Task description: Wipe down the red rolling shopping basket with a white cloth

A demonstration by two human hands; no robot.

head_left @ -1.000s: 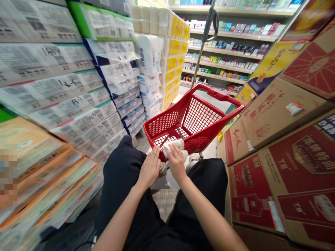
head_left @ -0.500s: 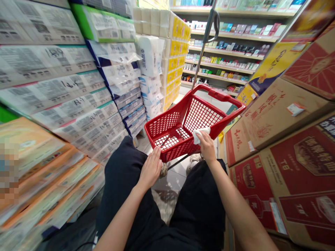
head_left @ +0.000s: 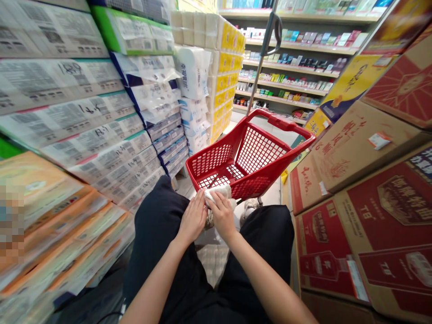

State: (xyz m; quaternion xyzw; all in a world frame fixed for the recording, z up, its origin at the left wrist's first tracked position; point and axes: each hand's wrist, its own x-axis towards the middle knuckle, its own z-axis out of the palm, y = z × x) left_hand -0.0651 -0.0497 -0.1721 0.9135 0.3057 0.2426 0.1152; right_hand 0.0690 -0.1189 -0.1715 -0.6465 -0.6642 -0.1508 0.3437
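Observation:
A red plastic shopping cart (head_left: 243, 186) with a lattice basket stands in front of my knees, its handle at the far right. My left hand (head_left: 194, 216) has its fingertips over the rim at the cart's near corner, fingers close together and the thumb hidden. Beside it, my right hand (head_left: 222, 213) presses a crumpled white cloth (head_left: 219, 191) against the near rim. The cloth lies under the fingers of that hand and partly hangs past them. Inside, the basket shows its lattice floor and walls.
Stacked packs (head_left: 97, 112) line the left side, with orange cartons (head_left: 60, 211) nearer me. Tissue bundles (head_left: 222, 85) rise behind. Brown and red boxes (head_left: 364, 216) wall in the right. A metal pole (head_left: 261, 63) stands before stocked shelves (head_left: 297, 42).
My right hand has slid the cloth leftward and nearer along the cart's rim, from the right side to beside my left hand. The left hand stays at the corner.

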